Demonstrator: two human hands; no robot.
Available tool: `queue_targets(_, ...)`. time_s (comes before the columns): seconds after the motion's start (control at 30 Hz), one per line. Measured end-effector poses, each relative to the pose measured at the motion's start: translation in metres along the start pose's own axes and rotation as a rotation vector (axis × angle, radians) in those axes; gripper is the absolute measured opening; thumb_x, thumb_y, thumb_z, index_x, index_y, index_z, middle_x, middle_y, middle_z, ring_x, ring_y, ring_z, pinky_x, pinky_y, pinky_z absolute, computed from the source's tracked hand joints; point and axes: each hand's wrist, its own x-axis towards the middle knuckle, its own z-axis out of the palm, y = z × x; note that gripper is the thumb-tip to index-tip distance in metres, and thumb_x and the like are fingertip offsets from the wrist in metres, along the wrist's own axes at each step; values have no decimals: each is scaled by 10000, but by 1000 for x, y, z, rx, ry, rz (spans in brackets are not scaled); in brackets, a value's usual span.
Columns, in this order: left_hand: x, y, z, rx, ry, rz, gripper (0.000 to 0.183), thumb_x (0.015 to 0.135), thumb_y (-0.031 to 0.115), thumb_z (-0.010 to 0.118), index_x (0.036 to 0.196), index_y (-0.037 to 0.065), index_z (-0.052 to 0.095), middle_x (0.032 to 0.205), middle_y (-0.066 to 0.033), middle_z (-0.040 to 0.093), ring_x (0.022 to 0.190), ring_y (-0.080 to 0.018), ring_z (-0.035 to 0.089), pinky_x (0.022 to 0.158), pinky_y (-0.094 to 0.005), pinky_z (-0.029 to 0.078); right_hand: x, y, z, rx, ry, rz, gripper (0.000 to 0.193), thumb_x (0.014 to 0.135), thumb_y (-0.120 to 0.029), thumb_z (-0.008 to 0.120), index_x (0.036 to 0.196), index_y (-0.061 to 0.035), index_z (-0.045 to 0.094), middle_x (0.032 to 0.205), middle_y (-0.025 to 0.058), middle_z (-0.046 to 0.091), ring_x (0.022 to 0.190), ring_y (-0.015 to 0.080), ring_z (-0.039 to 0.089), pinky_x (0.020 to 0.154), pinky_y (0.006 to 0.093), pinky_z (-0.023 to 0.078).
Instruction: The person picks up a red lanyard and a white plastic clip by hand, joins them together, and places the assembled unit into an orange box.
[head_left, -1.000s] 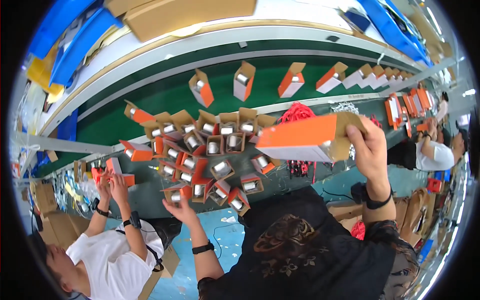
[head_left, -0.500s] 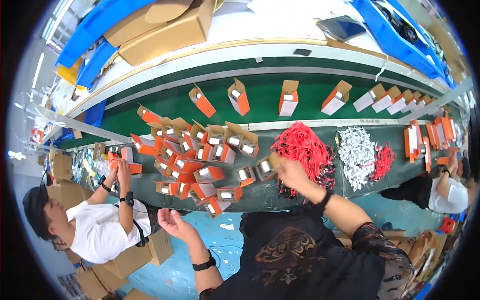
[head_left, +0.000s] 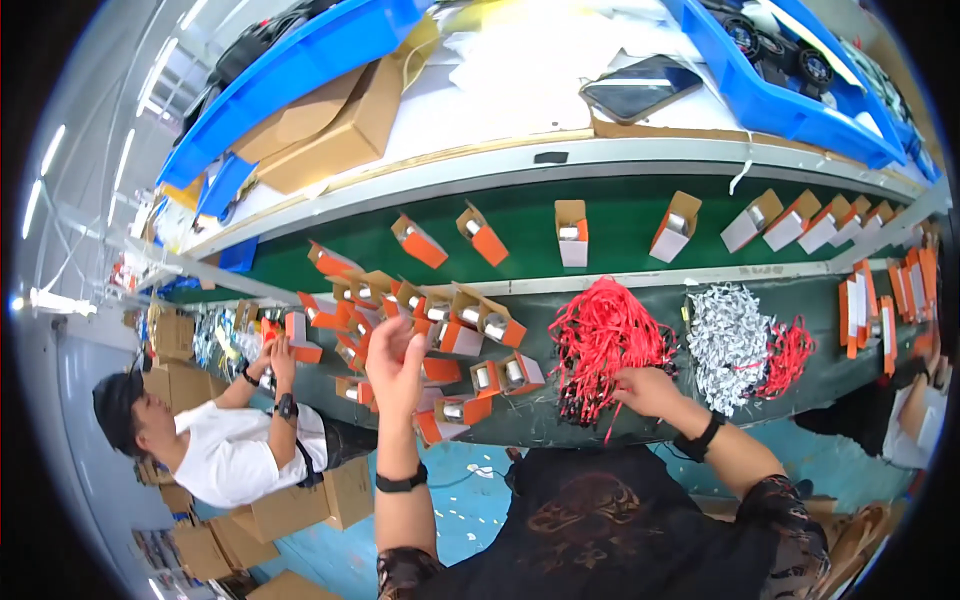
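Observation:
My left hand (head_left: 396, 366) is raised over the near part of a cluster of orange-and-white open cartons (head_left: 462, 318). Its thumb stands apart from the fingers and nothing is in it. My right hand (head_left: 648, 392) is at the near right side of a heap of red straps with black ends (head_left: 605, 325), its fingertips pinched on a red strap (head_left: 612, 422) that hangs toward the table edge. Two open cartons stand side by side left of the heap, the right one (head_left: 518, 373) showing a light cylindrical item inside.
Right of the red heap lie a pile of white pieces (head_left: 727, 345) and a smaller red bundle (head_left: 782, 360). Spaced cartons (head_left: 572, 235) stand on the green belt (head_left: 620, 205) behind. A co-worker (head_left: 230, 445) handles a carton at left; another person's arm shows at far right.
My right hand has let go of a carton, now beside another one, and moved right to the red straps. My left hand has risen from the table's near side to above the cartons.

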Motion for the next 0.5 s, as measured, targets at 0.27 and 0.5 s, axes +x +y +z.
queue_targets(0.27, 221, -106, 90, 982, -398, 271, 1038, 633, 476, 835, 1389, -78, 390, 1177, -244, 629, 1058, -373, 633, 883, -404, 522, -76, 3, -3, 121, 165, 362, 335, 798, -222, 722, 1086, -62, 657, 942, 150, 714, 891, 326, 687, 766, 418, 543)
queue_targets(0.5, 261, -139, 146, 1022, -750, -138, 938, 604, 399, 832, 1334, -46, 445, 1199, -204, 623, 1099, -345, 617, 911, -399, 515, -126, -9, 33, 209, 329, 629, 410, 792, -206, 731, 1154, -41, 637, 958, 161, 712, 815, 309, 698, 746, 395, 544)
